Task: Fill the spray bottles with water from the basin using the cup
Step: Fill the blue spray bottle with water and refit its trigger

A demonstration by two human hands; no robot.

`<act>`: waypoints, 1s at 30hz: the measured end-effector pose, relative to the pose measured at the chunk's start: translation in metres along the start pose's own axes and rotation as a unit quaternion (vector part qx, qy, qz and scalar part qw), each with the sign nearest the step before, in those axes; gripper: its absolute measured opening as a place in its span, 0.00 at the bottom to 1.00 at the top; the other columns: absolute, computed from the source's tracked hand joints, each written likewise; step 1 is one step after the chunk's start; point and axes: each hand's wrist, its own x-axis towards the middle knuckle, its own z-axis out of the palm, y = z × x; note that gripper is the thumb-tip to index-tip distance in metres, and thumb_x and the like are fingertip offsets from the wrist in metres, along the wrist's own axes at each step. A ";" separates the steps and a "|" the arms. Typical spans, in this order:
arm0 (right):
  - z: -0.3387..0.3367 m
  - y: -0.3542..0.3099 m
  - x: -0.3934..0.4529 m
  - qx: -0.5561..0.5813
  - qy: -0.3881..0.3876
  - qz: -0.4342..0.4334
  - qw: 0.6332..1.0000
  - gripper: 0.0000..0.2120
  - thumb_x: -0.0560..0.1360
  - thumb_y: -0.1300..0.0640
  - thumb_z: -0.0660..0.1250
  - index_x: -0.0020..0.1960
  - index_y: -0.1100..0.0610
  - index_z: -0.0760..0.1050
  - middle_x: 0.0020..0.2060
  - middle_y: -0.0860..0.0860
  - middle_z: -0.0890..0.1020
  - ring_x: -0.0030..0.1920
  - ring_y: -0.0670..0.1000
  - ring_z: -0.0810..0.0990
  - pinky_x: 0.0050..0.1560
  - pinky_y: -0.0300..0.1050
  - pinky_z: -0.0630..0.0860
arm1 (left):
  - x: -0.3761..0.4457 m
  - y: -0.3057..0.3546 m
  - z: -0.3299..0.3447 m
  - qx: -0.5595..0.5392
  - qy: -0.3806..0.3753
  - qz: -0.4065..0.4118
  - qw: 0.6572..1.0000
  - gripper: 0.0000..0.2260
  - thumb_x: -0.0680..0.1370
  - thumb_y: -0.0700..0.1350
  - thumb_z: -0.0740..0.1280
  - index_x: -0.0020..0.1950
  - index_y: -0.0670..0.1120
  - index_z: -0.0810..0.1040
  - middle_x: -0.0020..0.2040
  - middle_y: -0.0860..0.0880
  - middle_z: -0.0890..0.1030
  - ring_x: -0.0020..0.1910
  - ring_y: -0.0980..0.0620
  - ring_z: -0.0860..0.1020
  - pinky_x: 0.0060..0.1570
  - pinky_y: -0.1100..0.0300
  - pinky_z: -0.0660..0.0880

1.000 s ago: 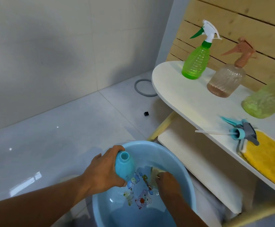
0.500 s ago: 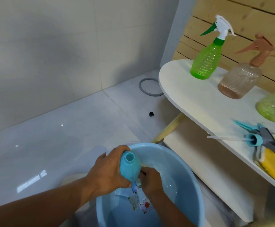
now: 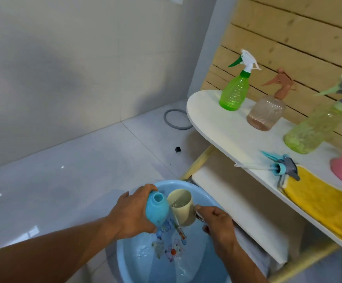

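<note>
Left hand (image 3: 133,214) grips the open blue bottle (image 3: 157,208); at its 3 o'clock, right hand (image 3: 217,223) holds the beige cup (image 3: 182,207) by its handle, water inside. Water-filled basin (image 3: 129,262) is cut off at 6 o'clock.

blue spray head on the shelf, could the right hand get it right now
Probably not yet: the right hand grips the cup over the basin. The blue spray head lies uncovered near the shelf edge, so once the cup is down the way looks free.
</note>
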 end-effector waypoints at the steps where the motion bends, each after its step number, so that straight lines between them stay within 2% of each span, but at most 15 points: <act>1: -0.005 -0.007 -0.005 0.002 0.003 -0.013 1.000 0.09 0.72 0.54 0.78 0.42 0.59 0.83 0.39 0.52 0.86 0.39 0.48 0.79 0.42 0.46 0.74 | -0.003 0.001 0.000 0.005 -0.003 -0.002 1.000 0.41 0.60 0.59 0.80 0.67 0.63 0.62 0.61 0.63 0.73 0.51 0.57 0.72 0.68 0.51 0.67; 5: -0.018 -0.033 -0.021 0.011 0.012 -0.068 0.998 0.09 0.71 0.55 0.79 0.40 0.60 0.82 0.39 0.57 0.86 0.39 0.50 0.78 0.39 0.44 0.72 | -0.009 0.006 -0.001 0.024 -0.018 -0.005 1.000 0.42 0.61 0.60 0.81 0.70 0.61 0.62 0.65 0.61 0.74 0.52 0.55 0.72 0.67 0.53 0.66; 8: -0.022 -0.051 -0.035 0.018 0.019 -0.109 0.994 0.10 0.70 0.57 0.79 0.40 0.62 0.82 0.39 0.61 0.84 0.38 0.50 0.75 0.38 0.45 0.70 | -0.010 0.011 -0.001 0.023 -0.023 -0.001 0.999 0.42 0.62 0.59 0.81 0.70 0.60 0.63 0.62 0.62 0.72 0.52 0.54 0.71 0.66 0.53 0.67; 11: -0.025 -0.070 -0.052 0.019 0.026 -0.158 0.987 0.10 0.71 0.59 0.79 0.41 0.64 0.81 0.38 0.56 0.84 0.35 0.46 0.74 0.38 0.43 0.71 | -0.011 0.019 -0.002 0.024 -0.024 0.006 0.999 0.42 0.62 0.58 0.82 0.71 0.60 0.63 0.60 0.62 0.71 0.53 0.53 0.71 0.64 0.54 0.67; 15: -0.027 -0.089 -0.071 0.006 0.017 -0.208 0.978 0.08 0.71 0.59 0.79 0.37 0.57 0.81 0.34 0.51 0.83 0.31 0.43 0.74 0.39 0.44 0.71 | -0.007 0.022 0.002 0.006 -0.032 0.006 0.999 0.44 0.61 0.59 0.82 0.71 0.63 0.62 0.59 0.62 0.71 0.58 0.50 0.71 0.63 0.54 0.69; 19: -0.024 -0.102 -0.084 -0.016 0.015 -0.242 0.970 0.09 0.71 0.59 0.79 0.35 0.52 0.82 0.34 0.51 0.84 0.33 0.45 0.75 0.38 0.45 0.71 | -0.003 0.022 0.007 -0.011 -0.034 0.002 0.999 0.45 0.56 0.63 0.80 0.68 0.67 0.62 0.59 0.63 0.73 0.60 0.48 0.71 0.59 0.52 0.75; 26: -0.019 -0.114 -0.098 -0.059 0.012 -0.278 0.959 0.06 0.71 0.57 0.79 0.39 0.55 0.82 0.35 0.53 0.84 0.33 0.44 0.76 0.36 0.40 0.74 | 0.001 0.025 0.012 -0.026 -0.036 0.009 0.999 0.46 0.55 0.64 0.79 0.69 0.69 0.62 0.59 0.64 0.74 0.61 0.47 0.71 0.60 0.50 0.77; 30: -0.018 -0.117 -0.101 -0.095 0.016 -0.295 0.950 0.07 0.71 0.55 0.79 0.39 0.53 0.82 0.34 0.49 0.82 0.31 0.42 0.74 0.33 0.35 0.72 | 0.003 0.023 0.012 -0.021 -0.039 0.013 0.999 0.47 0.55 0.66 0.79 0.70 0.69 0.61 0.61 0.64 0.73 0.62 0.47 0.71 0.61 0.49 0.76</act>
